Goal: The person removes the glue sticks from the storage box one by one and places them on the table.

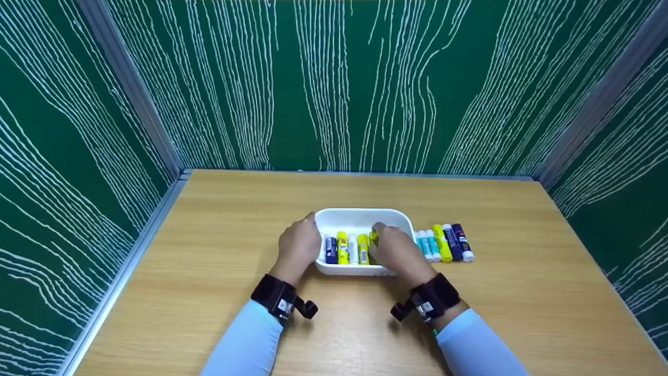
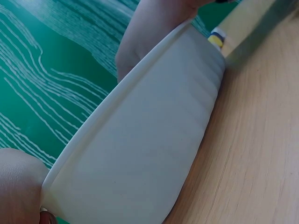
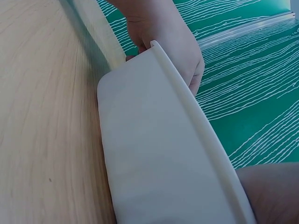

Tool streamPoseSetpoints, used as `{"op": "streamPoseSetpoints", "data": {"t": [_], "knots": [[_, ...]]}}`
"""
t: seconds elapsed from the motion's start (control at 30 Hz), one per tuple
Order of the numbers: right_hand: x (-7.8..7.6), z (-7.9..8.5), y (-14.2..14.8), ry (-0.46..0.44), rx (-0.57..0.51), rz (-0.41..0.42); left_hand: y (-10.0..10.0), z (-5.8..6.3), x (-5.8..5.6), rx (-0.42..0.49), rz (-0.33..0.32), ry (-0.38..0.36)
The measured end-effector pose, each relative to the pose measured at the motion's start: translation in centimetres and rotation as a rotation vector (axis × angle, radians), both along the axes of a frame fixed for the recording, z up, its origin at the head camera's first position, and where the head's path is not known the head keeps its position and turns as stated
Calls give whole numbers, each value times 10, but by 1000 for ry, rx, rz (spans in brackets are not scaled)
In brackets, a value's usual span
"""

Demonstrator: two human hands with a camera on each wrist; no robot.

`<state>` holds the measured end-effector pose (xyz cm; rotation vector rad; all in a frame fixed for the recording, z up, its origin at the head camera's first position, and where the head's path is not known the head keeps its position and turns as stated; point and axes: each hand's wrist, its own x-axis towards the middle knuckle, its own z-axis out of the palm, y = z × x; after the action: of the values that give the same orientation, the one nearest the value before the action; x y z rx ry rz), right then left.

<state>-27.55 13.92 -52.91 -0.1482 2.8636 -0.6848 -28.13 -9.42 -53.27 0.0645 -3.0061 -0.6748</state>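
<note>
A white plastic tray (image 1: pixel 360 270) sits on the table with a row of glue sticks inside: a navy one (image 1: pixel 331 250), a yellow one (image 1: pixel 342 248), a white one (image 1: pixel 353 249) and another yellow one (image 1: pixel 364 249). My left hand (image 1: pixel 300 241) grips the tray's left wall, its fingers curled round the rim, as the right wrist view also shows. Over the tray's right part, my right hand (image 1: pixel 397 249) pinches a yellow glue stick (image 1: pixel 373 238), mostly hidden by the fingers. In the left wrist view the tray's front wall hides the right fingertips.
Right of the tray, more glue sticks lie side by side: teal-and-white ones (image 1: pixel 428 245), a yellow one (image 1: pixel 442 243) and navy ones (image 1: pixel 462 242). Green panels (image 1: pixel 323 89) with white lines stand along the wooden table's (image 1: pixel 219 219) back and sides.
</note>
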Motion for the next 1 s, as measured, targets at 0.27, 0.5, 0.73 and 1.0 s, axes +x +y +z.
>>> {"op": "streamPoseSetpoints", "data": {"t": [0.27, 0.5, 0.73, 1.0], "knots": [[2, -2, 1, 62, -6, 20, -1, 0, 1, 3, -14, 25], [2, 2, 0, 16, -24, 0, -1, 1, 1, -1, -10, 12], [1, 2, 0, -12, -21, -17, 1, 2, 0, 4, -4, -9], [1, 2, -1, -46, -38, -42, 1, -1, 1, -2, -4, 8]]}}
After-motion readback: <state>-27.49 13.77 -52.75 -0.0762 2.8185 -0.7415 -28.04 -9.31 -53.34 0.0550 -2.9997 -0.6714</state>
